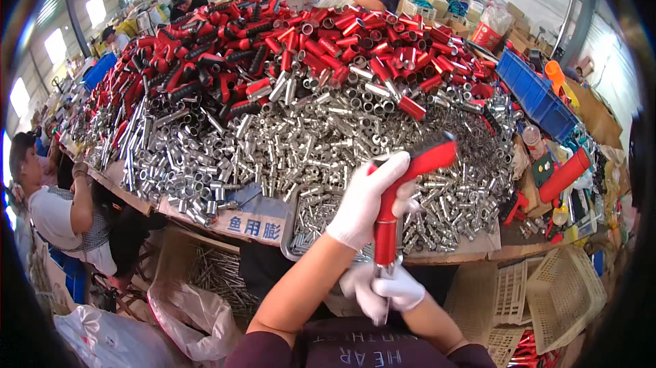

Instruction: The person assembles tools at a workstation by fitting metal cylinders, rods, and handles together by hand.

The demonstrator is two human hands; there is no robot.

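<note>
My left hand (pixel 372 197), in a white glove, is wrapped round a red and black tool with an angled, pistol-like handle (pixel 385 235). The handle's upper end leans to the right, and its straight red barrel points down toward me. Below it my right hand (pixel 387 291), also white-gloved, is closed at the tool's lower end, where a shiny metal part shows. Just beyond my hands spreads a heap of small silver metal fittings (pixel 307 146). Red tubes and handles (pixel 328 47) are piled behind them.
A blue crate (pixel 536 94) tilts at the right of the table, with a red cylinder (pixel 564 175) nearby. Beige plastic baskets (pixel 564 296) stand low on the right. White sacks (pixel 195 320) sit lower left. One person (pixel 61 217) sits at the left; others are behind the pile.
</note>
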